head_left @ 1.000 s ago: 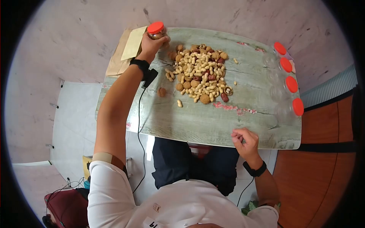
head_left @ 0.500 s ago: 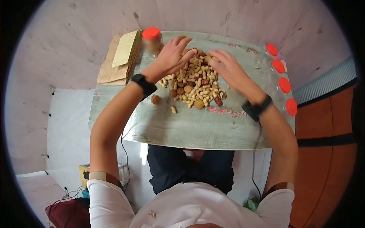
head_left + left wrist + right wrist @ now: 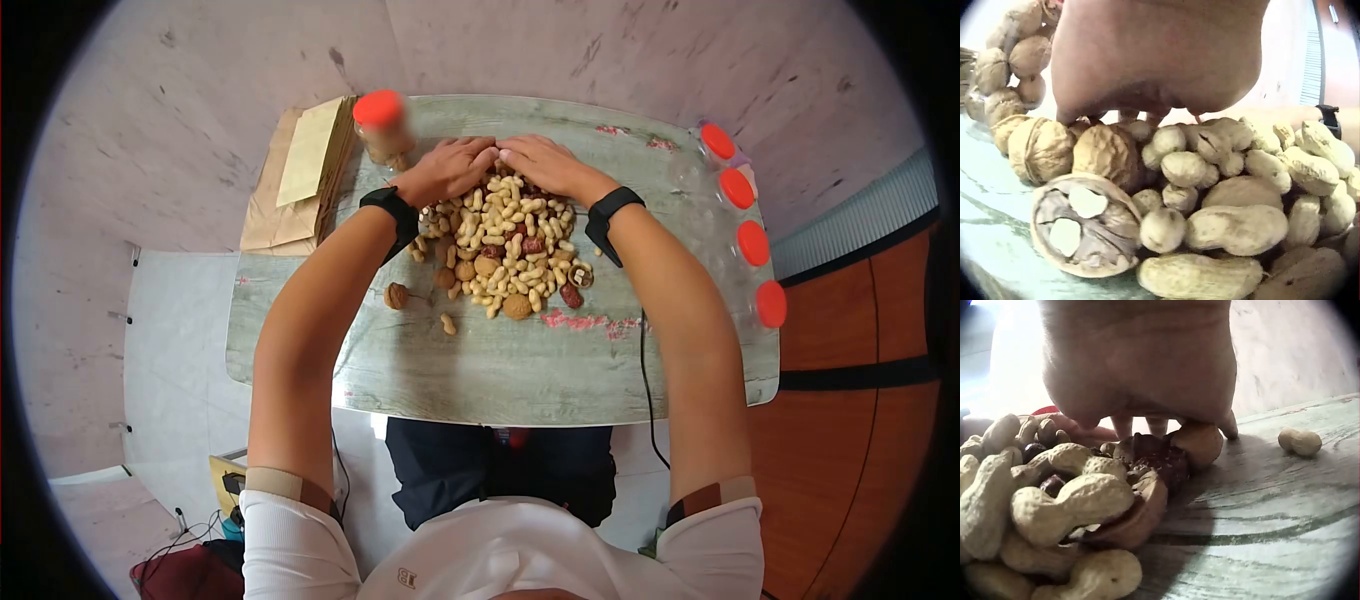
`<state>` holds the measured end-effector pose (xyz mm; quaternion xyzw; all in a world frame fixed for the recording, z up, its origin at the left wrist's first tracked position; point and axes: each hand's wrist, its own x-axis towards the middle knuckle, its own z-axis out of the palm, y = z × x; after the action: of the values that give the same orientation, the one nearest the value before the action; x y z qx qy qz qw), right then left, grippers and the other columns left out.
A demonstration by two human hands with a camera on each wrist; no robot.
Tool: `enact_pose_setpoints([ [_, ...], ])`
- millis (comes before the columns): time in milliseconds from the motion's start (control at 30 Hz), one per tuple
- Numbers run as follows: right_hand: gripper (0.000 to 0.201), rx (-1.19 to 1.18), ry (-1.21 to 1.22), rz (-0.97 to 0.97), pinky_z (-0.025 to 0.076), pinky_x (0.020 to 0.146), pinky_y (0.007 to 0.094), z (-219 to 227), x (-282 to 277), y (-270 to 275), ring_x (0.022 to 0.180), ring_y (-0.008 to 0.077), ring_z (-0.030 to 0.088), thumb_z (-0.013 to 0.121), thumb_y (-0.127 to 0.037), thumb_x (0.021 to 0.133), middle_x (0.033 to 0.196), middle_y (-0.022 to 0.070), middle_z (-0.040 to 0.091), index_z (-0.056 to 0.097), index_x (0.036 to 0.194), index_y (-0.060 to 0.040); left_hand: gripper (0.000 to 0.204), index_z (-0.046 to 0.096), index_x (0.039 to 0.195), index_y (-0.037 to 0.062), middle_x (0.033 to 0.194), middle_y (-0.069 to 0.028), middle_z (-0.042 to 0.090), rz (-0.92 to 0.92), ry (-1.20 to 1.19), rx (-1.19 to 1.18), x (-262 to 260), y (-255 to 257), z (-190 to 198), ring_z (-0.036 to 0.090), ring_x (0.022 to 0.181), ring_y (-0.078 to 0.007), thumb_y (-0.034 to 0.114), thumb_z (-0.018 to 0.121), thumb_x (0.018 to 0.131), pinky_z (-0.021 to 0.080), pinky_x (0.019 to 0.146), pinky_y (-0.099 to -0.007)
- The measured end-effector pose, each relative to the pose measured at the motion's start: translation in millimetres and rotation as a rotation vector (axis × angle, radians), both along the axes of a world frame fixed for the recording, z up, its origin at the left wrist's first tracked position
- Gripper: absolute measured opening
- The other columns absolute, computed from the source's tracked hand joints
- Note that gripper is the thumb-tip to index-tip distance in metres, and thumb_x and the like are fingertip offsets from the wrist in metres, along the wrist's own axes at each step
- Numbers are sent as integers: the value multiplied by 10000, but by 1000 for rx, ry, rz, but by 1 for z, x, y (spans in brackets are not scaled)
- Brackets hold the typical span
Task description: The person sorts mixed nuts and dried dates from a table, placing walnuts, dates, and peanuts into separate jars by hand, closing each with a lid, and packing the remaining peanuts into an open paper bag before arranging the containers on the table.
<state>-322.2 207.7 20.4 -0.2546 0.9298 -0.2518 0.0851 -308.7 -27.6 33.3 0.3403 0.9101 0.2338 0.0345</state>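
Note:
A mixed heap of peanuts (image 3: 508, 215), walnuts (image 3: 516, 306) and red dates (image 3: 571, 295) lies on the table. My left hand (image 3: 450, 168) reaches over its far left side, and my right hand (image 3: 545, 165) over its far right side, the fingertips nearly meeting. Both hands have their fingers extended and cup the heap's far edge. In the left wrist view, a cracked walnut half (image 3: 1088, 225) sits below the palm among whole nuts. Beneath the right palm, in the right wrist view, a dark red date (image 3: 1163, 459) and pieces of shell show.
A red-lidded jar with walnuts (image 3: 380, 112) stands left of my left hand, beside brown paper bags (image 3: 280, 215). Several clear jars with red lids (image 3: 752, 243) line the right edge. One walnut (image 3: 396, 296) and a peanut (image 3: 448, 324) lie apart near the front left.
My left hand has let go of the red-lidded jar at the far left and moved right to the heap. My right hand has come from the front edge to the heap's far side.

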Motion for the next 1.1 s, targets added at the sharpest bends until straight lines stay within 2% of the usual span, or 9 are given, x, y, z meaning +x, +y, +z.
enact_pose_setpoints([
  [167,520,-213,87,89,391,1139,453,-9,18,10,1345,357,519,408,-422,1075,1413,173,610,618,1385,-61,586,497,1469,-40,1486,-250,535,-74,21,33,28,-3,6,464,1392,-396,390,311,1117,335,1185,-448],
  [233,513,-215,89,92,396,1134,452,-9,26,11,1342,358,521,404,-408,1079,1401,182,615,617,1383,-53,498,566,1328,-81,1385,-270,602,-52,63,150,46,-1,3,541,1280,-428,291,328,1099,391,1108,-471],
  [500,493,-254,84,80,418,1110,467,14,55,12,1304,375,548,400,-376,1088,1375,212,620,635,1326,-14,538,568,1360,-74,1325,-280,632,13,-24,172,67,-2,6,559,1245,-432,336,351,1090,414,1095,-468],
  [567,493,-226,-90,-75,426,1094,476,38,57,10,1302,382,551,396,-376,1089,1384,225,611,636,1323,-14,546,564,1372,-72,1316,-280,635,49,-42,175,76,-3,16,562,1241,-430,346,356,1089,420,1094,-465],
  [733,540,-190,140,53,416,1126,440,18,9,-4,1340,352,534,412,-438,1107,1424,190,592,602,1393,-21,569,540,1405,-64,1363,-266,605,267,102,138,90,-33,24,542,1298,-414,379,377,1087,412,1118,-465],
  [933,565,29,-112,115,434,1090,444,15,-6,-33,1262,384,570,406,-466,1104,1374,207,619,620,1321,10,542,549,1380,-63,1391,-253,591,326,165,115,91,-59,-1,522,1317,-422,366,390,1089,403,1124,-477],
  [1000,546,-96,-48,199,469,980,474,21,10,-29,1083,413,629,431,-477,1064,1099,257,678,642,1100,25,527,560,1365,-55,1382,-247,596,341,159,140,90,-58,-2,526,1308,-421,360,389,1090,408,1119,-475],
  [1033,546,-93,-48,200,469,980,474,31,20,-28,1083,413,629,431,-477,1064,1099,257,678,642,1100,25,517,571,1353,-42,1357,-240,606,280,154,144,92,-56,4,533,1291,-419,362,385,1090,418,1106,-472],
  [1100,572,-88,-213,85,436,1093,424,49,39,-22,1285,348,578,410,-472,1102,1383,210,633,632,1322,7,508,581,1342,-29,1333,-233,617,215,141,152,96,-54,12,539,1275,-417,364,381,1090,428,1092,-469],
])
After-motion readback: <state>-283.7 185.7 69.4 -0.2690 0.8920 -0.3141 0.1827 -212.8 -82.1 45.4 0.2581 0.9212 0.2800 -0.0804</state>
